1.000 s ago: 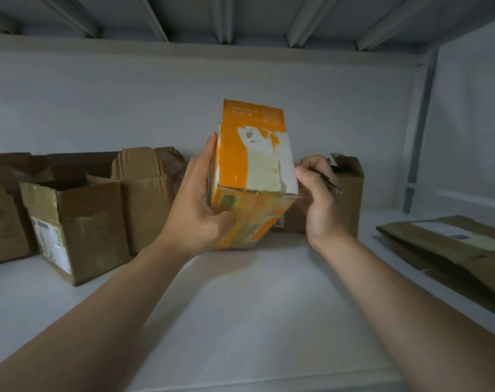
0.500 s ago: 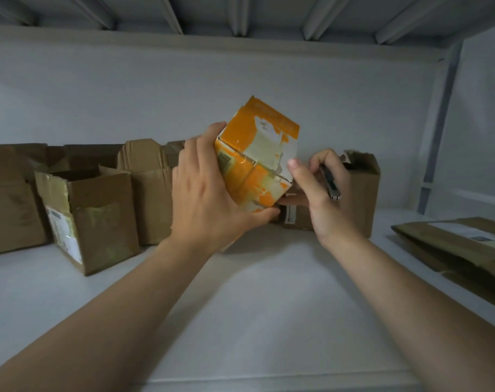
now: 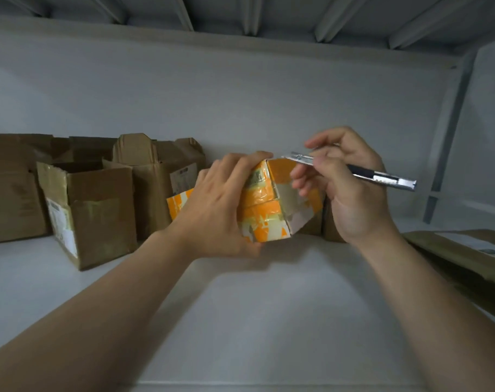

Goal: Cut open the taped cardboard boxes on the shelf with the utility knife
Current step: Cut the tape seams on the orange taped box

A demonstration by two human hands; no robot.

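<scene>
The left hand [image 3: 215,210] grips the orange box [image 3: 264,205]; the right hand [image 3: 351,188] pinches the utility knife [image 3: 353,171]. A slip of the blade could cut the left fingers [image 3: 240,162] beside it.

Your single head camera looks forward and a little down onto the shelf [image 3: 240,321], wide-angle and close: your left hand [image 3: 218,210] and right hand [image 3: 351,199] sit mid-frame, back wall [image 3: 240,94] just beyond.
</scene>
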